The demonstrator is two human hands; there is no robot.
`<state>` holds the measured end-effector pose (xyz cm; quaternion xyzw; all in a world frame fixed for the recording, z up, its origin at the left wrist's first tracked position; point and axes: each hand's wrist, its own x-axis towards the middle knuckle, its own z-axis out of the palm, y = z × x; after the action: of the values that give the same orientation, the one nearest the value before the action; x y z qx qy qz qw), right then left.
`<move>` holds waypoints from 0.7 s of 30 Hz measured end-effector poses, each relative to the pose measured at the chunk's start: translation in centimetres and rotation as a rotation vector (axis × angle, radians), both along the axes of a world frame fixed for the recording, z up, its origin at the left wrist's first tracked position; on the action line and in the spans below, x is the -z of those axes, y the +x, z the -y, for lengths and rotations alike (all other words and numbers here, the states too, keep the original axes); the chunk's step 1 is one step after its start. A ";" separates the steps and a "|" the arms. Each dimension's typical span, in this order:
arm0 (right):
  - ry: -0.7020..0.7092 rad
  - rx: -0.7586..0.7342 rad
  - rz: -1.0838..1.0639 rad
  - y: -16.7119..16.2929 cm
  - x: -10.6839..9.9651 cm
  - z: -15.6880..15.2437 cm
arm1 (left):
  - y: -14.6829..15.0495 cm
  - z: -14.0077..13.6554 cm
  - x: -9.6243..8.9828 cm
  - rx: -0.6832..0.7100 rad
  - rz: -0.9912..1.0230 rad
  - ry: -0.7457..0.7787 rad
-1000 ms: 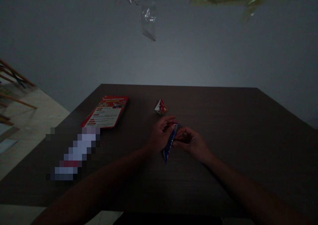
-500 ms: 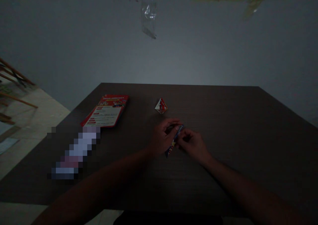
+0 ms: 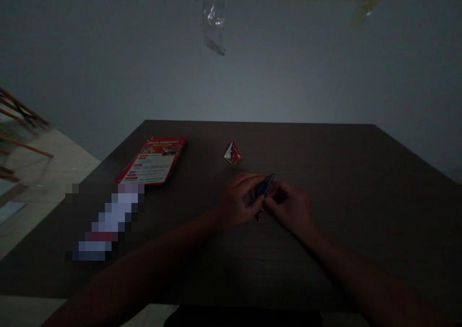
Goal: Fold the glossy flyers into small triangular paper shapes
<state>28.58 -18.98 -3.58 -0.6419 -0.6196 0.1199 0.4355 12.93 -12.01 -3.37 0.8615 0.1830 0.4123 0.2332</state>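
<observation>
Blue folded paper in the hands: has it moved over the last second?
Yes. The blue folded paper has shifted right and slightly away, judged against the small folded pyramid, which stayed put on the table.

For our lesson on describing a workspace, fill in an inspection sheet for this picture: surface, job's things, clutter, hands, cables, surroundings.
Surface: dark wood-grain table, dimly lit.
Job's things: small blue folded paper pinched between both hands just above the table; its print is too dark to read.
Clutter: red and white folded paper piece beyond the hands; red-bordered printed sheet at far left; a blurred-out patch nearer on the left.
Hands: left hand and right hand both closed on the blue paper.
Cables: nothing seen.
Surroundings: plain grey wall, clear plastic bag hanging above, wooden rods at far left.
</observation>
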 end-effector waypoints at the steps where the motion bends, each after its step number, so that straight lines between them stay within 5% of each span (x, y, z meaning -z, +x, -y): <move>1: 0.010 -0.003 0.029 0.0 -0.1 0.1 | 0.0 0.0 0.0 0.013 -0.004 -0.002; 12: 0.116 -0.088 0.205 0.7 -0.1 0.0 | 0.0 -0.7 0.7 0.032 0.041 -0.129; 21: -0.002 -0.222 0.164 2.0 0.1 -0.4 | -0.8 -1.8 1.2 0.141 -0.039 -0.217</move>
<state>30.61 -18.63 -3.68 -0.5775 -0.7201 0.1151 0.3670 12.12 -10.20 -4.56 0.8497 0.1698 0.3560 0.3499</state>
